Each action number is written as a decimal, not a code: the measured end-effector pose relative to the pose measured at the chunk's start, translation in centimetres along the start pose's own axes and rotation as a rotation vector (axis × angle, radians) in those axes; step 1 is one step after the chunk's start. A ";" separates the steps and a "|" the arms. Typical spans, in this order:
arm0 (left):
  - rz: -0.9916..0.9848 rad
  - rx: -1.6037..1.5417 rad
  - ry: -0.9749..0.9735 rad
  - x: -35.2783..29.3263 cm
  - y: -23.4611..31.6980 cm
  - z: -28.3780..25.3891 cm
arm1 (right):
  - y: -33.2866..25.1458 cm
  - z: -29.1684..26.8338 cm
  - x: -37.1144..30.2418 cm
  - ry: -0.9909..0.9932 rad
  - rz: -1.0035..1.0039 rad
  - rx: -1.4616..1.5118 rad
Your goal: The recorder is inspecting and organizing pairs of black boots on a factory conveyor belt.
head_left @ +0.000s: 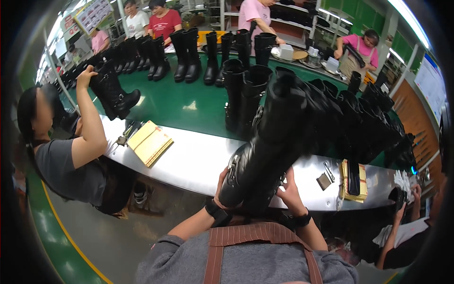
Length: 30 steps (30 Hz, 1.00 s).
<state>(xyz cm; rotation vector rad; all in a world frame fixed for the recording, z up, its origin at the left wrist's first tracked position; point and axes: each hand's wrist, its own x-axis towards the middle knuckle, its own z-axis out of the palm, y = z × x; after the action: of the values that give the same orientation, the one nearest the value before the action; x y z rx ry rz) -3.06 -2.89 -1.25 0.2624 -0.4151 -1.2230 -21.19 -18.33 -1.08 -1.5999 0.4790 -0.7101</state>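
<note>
Tall black boots (pixel 267 151) lean between the left hand (pixel 220 194) and right hand (pixel 292 195), fingers clamped on their outer sides.

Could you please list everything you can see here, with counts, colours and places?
Green surface: one, green, middle
Held tall boot: at least one, black, centre
Standing boots: many, black, on the green surface
Metal ledge: one, silver, surface's near edge
Paper stacks: two, yellow, ledge's left and right
Container: one, orange, far side
Boxes: at least three, white, far right
Co-workers: at least seven, mixed clothing, around the surface
Apron: one, striped brown, bottom centre
Wristbands: two, black, one per wrist
Left fingers: one set, bare, boot's left side
Right fingers: one set, bare, boot's right side
</note>
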 end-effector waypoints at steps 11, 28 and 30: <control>-0.589 -0.425 0.046 -0.6 -0.5 0.0 | -25.9 -7.0 2.2 -0.387 -0.830 -0.943; -0.619 -0.345 0.044 -0.9 -0.1 -1.6 | -29.4 -2.9 4.0 -0.739 -0.665 -0.798; -0.618 -0.309 0.053 -0.8 -0.4 -2.0 | -29.8 -2.9 3.9 -0.699 -0.572 -0.798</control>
<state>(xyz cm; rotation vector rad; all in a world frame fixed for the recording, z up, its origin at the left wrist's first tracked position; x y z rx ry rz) -2.70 -2.32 -3.31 0.1583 -0.0883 -1.8582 -23.01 -18.42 29.03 -2.6396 -0.2807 -0.3110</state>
